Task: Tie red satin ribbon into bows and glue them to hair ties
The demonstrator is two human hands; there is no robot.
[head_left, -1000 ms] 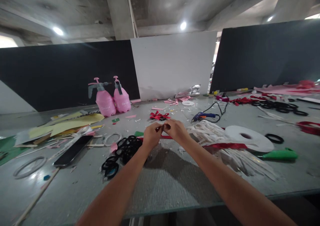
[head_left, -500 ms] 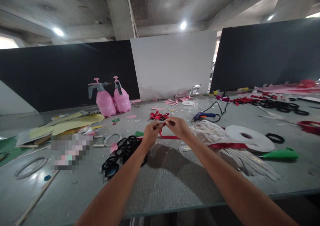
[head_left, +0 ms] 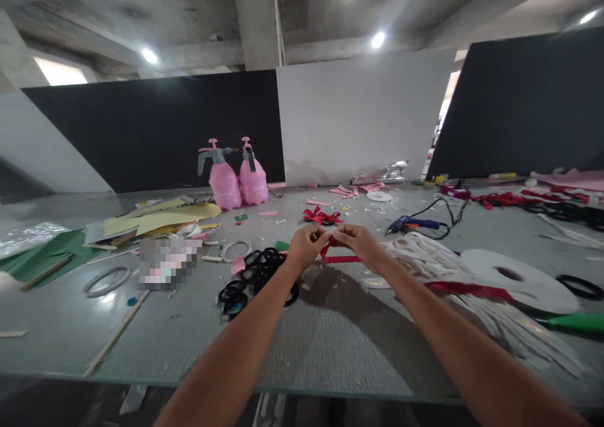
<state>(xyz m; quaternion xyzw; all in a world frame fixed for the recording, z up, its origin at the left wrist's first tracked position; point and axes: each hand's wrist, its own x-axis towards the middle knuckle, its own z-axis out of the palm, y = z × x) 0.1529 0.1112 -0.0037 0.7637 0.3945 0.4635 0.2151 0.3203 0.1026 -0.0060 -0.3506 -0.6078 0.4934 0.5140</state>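
Note:
Both hands meet over the middle of the table, pinching a red ribbon (head_left: 343, 259). My left hand (head_left: 306, 246) is closed with its fingertips on the ribbon's end. Close beside it, my right hand (head_left: 359, 243) grips the ribbon between thumb and fingers. The ribbon trails down under the right hand towards the right. Just beyond the hands lie red bows (head_left: 321, 216) with black bands under them. A heap of black hair ties (head_left: 259, 276) sits left of my left forearm. White strips (head_left: 415, 254) are piled right of my right hand.
A blue glue gun (head_left: 418, 224) with a cord lies at the back right. A large white roll (head_left: 542, 288) and a green-handled tool (head_left: 578, 322) are at the right. Two pink spray bottles (head_left: 224, 185) stand at the back left, near yellow sheets (head_left: 165, 218).
The view has swung a little to the left, so the things appear shifted right. Both hands keep the ribbon pinched, with the fingertips slightly further apart.

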